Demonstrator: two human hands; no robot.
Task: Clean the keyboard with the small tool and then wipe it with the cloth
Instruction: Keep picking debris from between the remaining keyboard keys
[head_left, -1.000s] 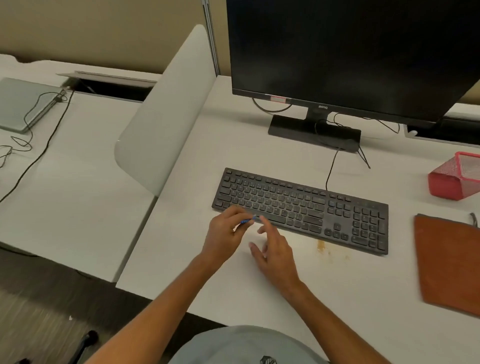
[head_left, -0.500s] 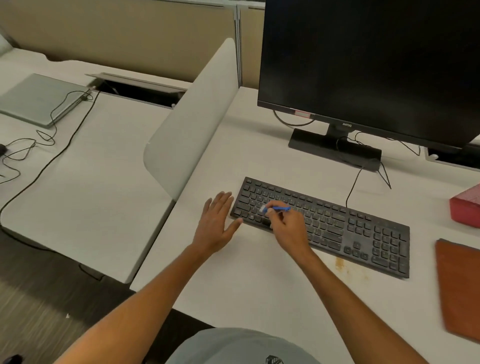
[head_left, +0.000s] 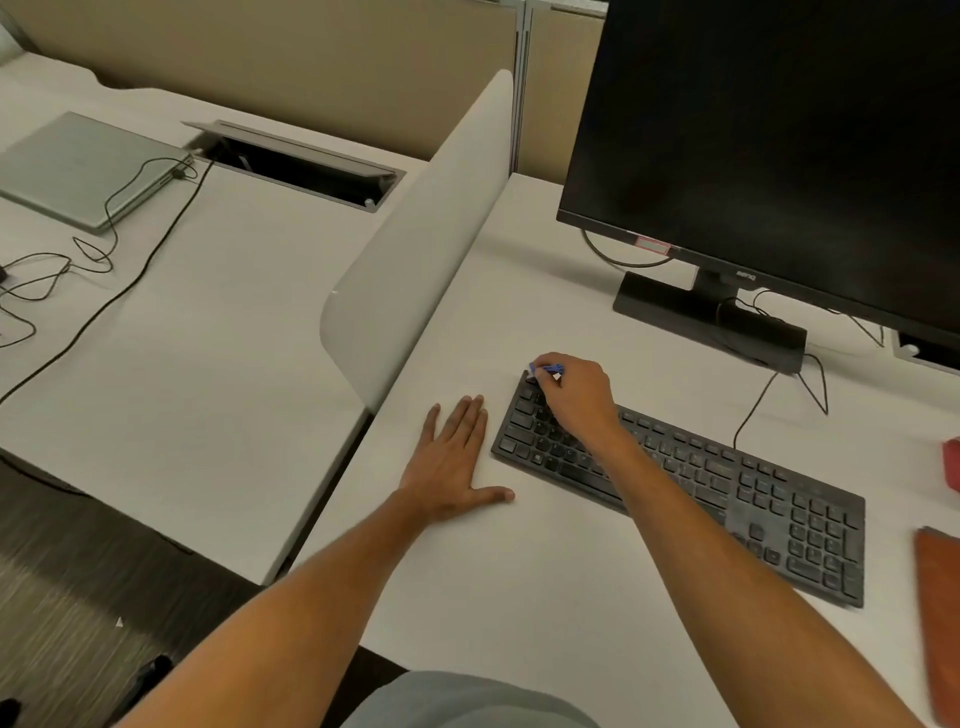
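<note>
Matt black plastic keyboard (head_left: 727, 488) on a smooth, matt white desk (head_left: 519, 571).

Soft, even indoor light; faint shadows; edges bowed, slightly blurred.

Black keyboard (head_left: 727, 499); blue tool (head_left: 546, 371); white desk (head_left: 545, 571); orange-brown cloth (head_left: 940, 613).

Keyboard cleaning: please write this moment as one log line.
step: tool cleaning | right hand: pinches small blue tool at keyboard far-left corner | left hand: flat on desk | wipe: not yet done
</note>
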